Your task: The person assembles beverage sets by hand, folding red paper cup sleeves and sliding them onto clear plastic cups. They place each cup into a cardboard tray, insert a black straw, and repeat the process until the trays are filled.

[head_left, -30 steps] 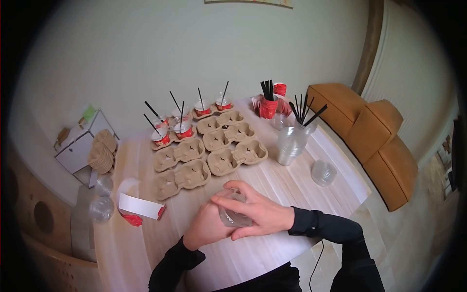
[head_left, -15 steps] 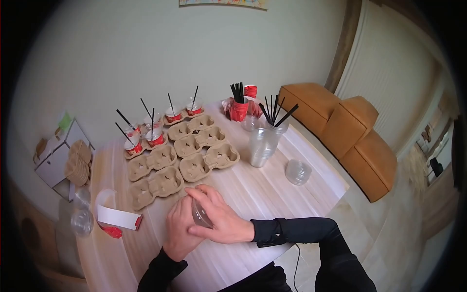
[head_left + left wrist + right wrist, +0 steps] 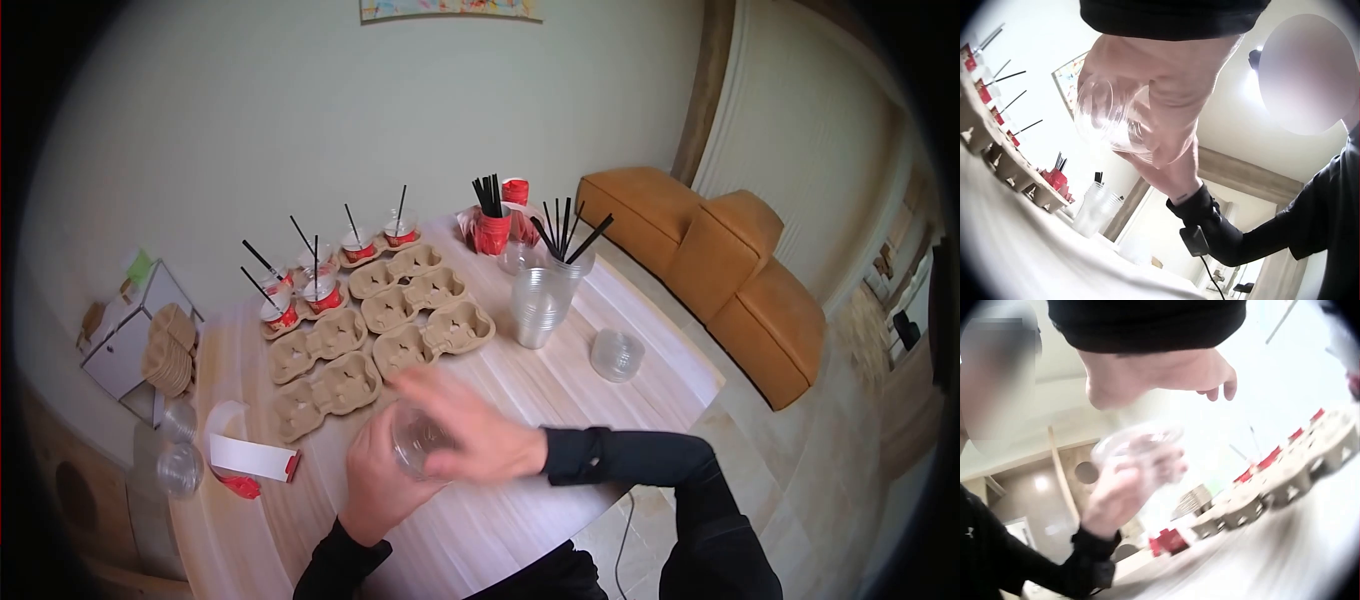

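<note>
A clear plastic cup [image 3: 412,445] sits in my left hand [image 3: 375,470], whose fingers curl round its side. In the left wrist view the see-through cup [image 3: 1094,115] shows its rounded end and ridged rim beside the palm. My right hand [image 3: 485,430], blurred by motion, is right over the cup in the head view. From the right wrist, that hand [image 3: 1154,378] hangs above the cup's wide rim [image 3: 1138,440], a gap between them and its fingers loose. Nearest to both hands are brown cardboard cup carriers [image 3: 330,385] on the wooden table [image 3: 560,440].
Red cups with black straws [image 3: 322,290] stand in the back carriers. Stacked clear cups [image 3: 535,310], a cup of straws [image 3: 570,255] and clear lids [image 3: 617,355] are on the right. A white strip [image 3: 250,458] and clear lids [image 3: 180,470] lie left.
The right hand has lifted off the clear cup, which it was pressing against the left hand. The left hand keeps its hold. The head view has swung right.
</note>
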`<state>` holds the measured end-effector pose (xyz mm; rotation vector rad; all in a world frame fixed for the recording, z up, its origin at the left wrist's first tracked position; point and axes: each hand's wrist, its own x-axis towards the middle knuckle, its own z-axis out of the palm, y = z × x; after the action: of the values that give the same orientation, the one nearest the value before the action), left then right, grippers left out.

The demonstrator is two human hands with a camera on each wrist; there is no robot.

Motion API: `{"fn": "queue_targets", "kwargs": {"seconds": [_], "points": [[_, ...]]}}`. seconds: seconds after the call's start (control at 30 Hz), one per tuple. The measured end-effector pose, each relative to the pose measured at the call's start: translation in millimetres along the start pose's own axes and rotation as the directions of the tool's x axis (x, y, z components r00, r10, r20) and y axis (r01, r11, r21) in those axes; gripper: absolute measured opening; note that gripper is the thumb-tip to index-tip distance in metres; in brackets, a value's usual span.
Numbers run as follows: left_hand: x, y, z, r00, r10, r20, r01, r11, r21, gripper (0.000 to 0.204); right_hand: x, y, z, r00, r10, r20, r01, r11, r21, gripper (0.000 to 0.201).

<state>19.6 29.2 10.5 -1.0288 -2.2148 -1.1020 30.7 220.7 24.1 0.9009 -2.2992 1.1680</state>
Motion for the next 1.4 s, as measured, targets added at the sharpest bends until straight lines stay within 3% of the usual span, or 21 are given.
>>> {"fn": "queue_targets", "kwargs": {"seconds": [0.03,0.1,0.17,0.23,0.3,0.33,0.4,0.57,0.63,0.7,0.77,0.83,0.9,0.97,1.03,1.13,1.2,1.23,1.3,1.33,1.4], "points": [[1.4,0.2,-2.3,0.998,-0.06,0.005,0.061,0.997,-0.054,0.078,7.1,15.1,-13.4,0.997,-0.046,-0.069,0.043,0.998,-0.043,0.071],[3.6,-0.2,-11.8,0.992,-0.125,0.015,0.125,0.989,-0.072,0.08,32.6,49.4,-59.9,0.965,0.044,-0.257,-0.09,0.982,-0.169,0.059],[4.0,-0.5,-16.6,0.983,-0.181,0.023,0.182,0.979,-0.094,0.082,61.0,100.0,-111.3,0.863,0.084,-0.497,-0.201,0.962,-0.187,0.044],[5.0,-1.4,-19.4,0.958,-0.266,0.112,0.282,0.942,-0.179,0.085,66.9,155.4,-153.0,0.738,0.189,-0.648,-0.424,0.877,-0.227,0.048],[3.6,-4.0,-18.7,0.962,-0.246,0.114,0.263,0.949,-0.172,0.085,60.3,202.8,-182.4,0.742,0.266,-0.615,-0.59,0.694,-0.412,0.047],[3.1,-5.7,-18.2,0.965,-0.23,0.128,0.249,0.955,-0.164,0.086,55.1,217.1,-189.9,0.746,0.258,-0.614,-0.583,0.699,-0.415,0.047],[2.4,-8.6,-18.9,0.968,-0.22,0.121,0.237,0.96,-0.147,0.086,43.7,234.1,-195.5,0.768,0.528,-0.362,-0.629,0.517,-0.581,0.038],[1.9,-13.8,-21.0,0.965,-0.239,0.107,0.254,0.954,-0.16,0.089,33.6,231.2,-193.5,0.761,0.467,-0.451,-0.649,0.53,-0.546,0.027],[4.7,-13.7,-24.4,0.956,-0.263,0.129,0.282,0.946,-0.162,0.09,34.2,225.1,-199.9,0.788,0.37,-0.492,-0.61,0.58,-0.54,0.026],[5.9,-15.7,-25.5,0.952,-0.282,0.117,0.3,0.936,-0.185,0.09,42.4,218.5,-207.0,0.791,0.116,-0.601,-0.491,0.705,-0.511,0.024],[5.1,-20.5,-28.0,0.943,-0.319,0.099,0.332,0.924,-0.189,0.09,67.4,174.7,-201.7,0.756,0.01,-0.654,-0.313,0.884,-0.348,0.025],[7.2,-25.1,-26.2,0.957,-0.28,0.08,0.291,0.914,-0.282,0.09,84.3,105.9,-175.3,0.743,0.118,-0.659,-0.165,0.986,-0.01,0.023],[8.6,-26.5,-24.9,0.951,-0.299,0.074,0.307,0.897,-0.319,0.09,84.3,47.2,-139.8,0.834,0.122,-0.539,0.034,0.962,0.271,0.021],[11.7,-23.9,-26.7,0.951,-0.297,0.084,0.307,0.885,-0.351,0.089,70.5,2.4,-103.3,0.91,0.129,-0.395,0.044,0.915,0.401,0.019],[12.1,-16.7,-30.7,0.923,-0.364,0.123,0.384,0.857,-0.345,0.089,59.8,-28.6,-71.9,0.945,0.146,-0.294,-0.021,0.921,0.389,0.018],[10.9,-13.0,-33.0,0.934,-0.334,0.131,0.358,0.839,-0.41,0.089,55.3,-21.2,-38.5,0.983,0.159,-0.096,-0.107,0.908,0.406,0.016],[9.9,-18.2,-30.8,0.952,-0.29,0.096,0.305,0.887,-0.348,0.09,58.1,-6.0,-16.8,0.973,0.027,0.228,-0.096,0.95,0.297,0.041],[7.5,-21.0,-30.4,0.97,-0.233,0.073,0.244,0.925,-0.292,0.091,59.2,-7.2,-9.9,0.971,0.012,0.239,-0.091,0.942,0.322,0.041],[-1.8,-25.4,-29.2,0.949,-0.305,0.074,0.309,0.87,-0.385,0.092,61.2,-7.7,2.7,0.985,-0.174,0.018,0.171,0.978,0.121,0.066],[-7.0,-31.7,-27.1,0.947,-0.316,0.05,0.31,0.869,-0.385,0.093,59.0,-4.5,12.7,0.993,-0.108,0.053,0.093,0.968,0.233,0.091],[-16.4,-34.6,-35.0,0.937,-0.34,0.085,0.344,0.848,-0.403,0.091,58.6,-11.1,28.7,0.986,-0.058,0.154,0.018,0.967,0.253,0.092]]}}
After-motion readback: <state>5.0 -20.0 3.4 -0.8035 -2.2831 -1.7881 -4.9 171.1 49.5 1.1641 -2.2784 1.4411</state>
